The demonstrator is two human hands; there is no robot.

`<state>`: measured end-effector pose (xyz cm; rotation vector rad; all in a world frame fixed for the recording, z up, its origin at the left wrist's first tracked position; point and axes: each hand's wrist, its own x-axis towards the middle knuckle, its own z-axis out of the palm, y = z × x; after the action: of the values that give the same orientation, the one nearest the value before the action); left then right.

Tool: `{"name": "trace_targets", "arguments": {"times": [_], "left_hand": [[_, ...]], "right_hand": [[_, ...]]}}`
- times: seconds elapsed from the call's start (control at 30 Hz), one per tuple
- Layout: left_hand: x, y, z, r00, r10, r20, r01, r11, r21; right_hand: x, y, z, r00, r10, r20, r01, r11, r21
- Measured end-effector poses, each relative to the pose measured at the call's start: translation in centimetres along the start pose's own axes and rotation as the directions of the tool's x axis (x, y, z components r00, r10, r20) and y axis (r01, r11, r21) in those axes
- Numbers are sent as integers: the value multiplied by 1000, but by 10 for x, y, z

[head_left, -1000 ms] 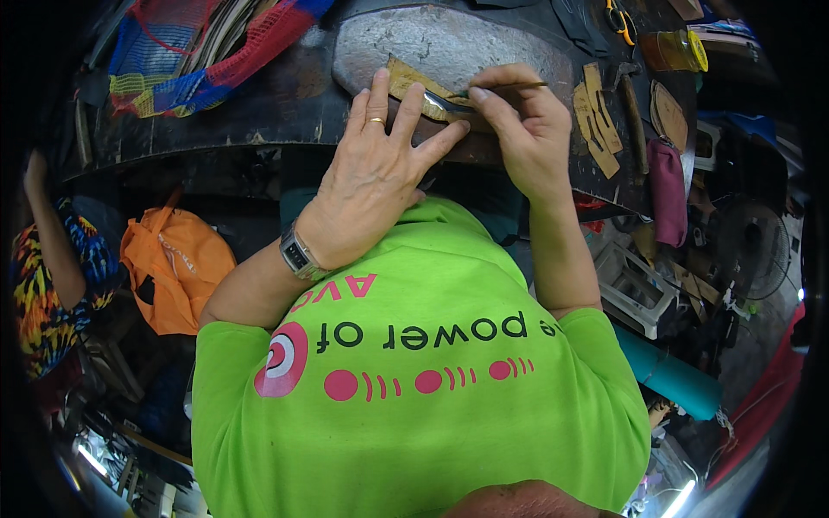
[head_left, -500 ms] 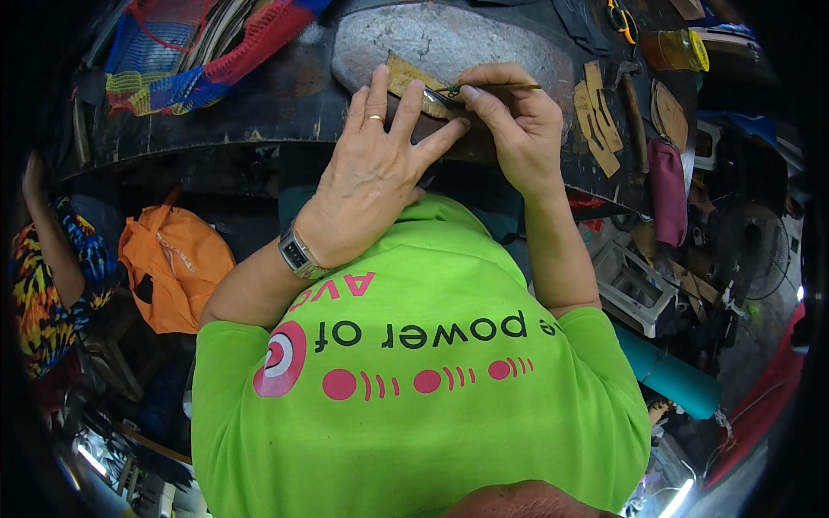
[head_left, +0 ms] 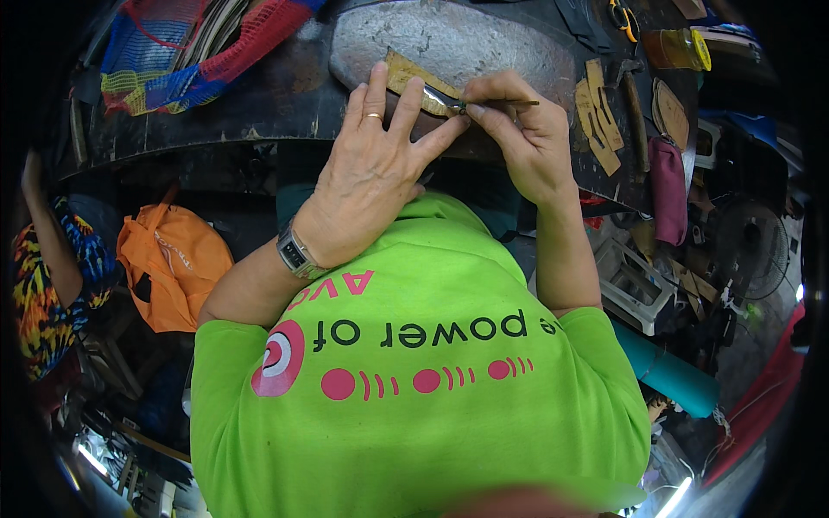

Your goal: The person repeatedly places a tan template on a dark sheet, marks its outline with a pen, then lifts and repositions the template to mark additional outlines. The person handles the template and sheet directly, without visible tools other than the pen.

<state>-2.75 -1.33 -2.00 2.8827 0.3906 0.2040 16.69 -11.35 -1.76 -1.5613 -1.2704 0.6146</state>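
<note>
My left hand (head_left: 367, 177) lies flat with fingers spread, holding down a tan pattern piece (head_left: 408, 71) with a curved slot. Inside the slot a shiny dark grey surface shows. The piece rests on a grey, worn stone-like slab (head_left: 484, 43) on the bench. My right hand (head_left: 522, 129) is closed in a pinch around a thin pen-like stick (head_left: 524, 103). Its greenish end touches or nearly touches the right end of the pattern piece, close to my left thumb. The exact kind of tip is too small to make out.
On the dark bench (head_left: 216, 128), slotted tan pattern pieces (head_left: 598, 121), a hammer (head_left: 637, 129), orange-handled scissors (head_left: 623, 22) and a jar with a yellow lid (head_left: 678, 50) lie right. A mesh bag (head_left: 168, 73) lies left. An orange bag (head_left: 173, 268) hangs below; another person's arm (head_left: 56, 250) shows far left.
My right hand has moved slightly right and toward me, carrying the stick's tip along the slot to its right end. My left hand stays in place.
</note>
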Motion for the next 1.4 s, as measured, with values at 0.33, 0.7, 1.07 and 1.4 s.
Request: {"name": "trace_targets", "arguments": {"times": [0.33,0.7,1.07,1.4], "left_hand": [[0,0,-2,1000,0,2,0,1000,-1],[-1,-1,-6,999,17,43,-17,1000,-1],[4,-3,-24,997,6,71,2,994,-110],[55,-47,-42,938,36,-345,-139,951,-278]], "right_hand": [[-5,-4,-9,994,54,-94,-58,998,-33],[-2,-2,-12,980,67,-188,-53,995,79],[-12,-7,-26,1000,-31,5,29,828,-560],[29,48,-100,891,284,-355,-187,941,283]]}}
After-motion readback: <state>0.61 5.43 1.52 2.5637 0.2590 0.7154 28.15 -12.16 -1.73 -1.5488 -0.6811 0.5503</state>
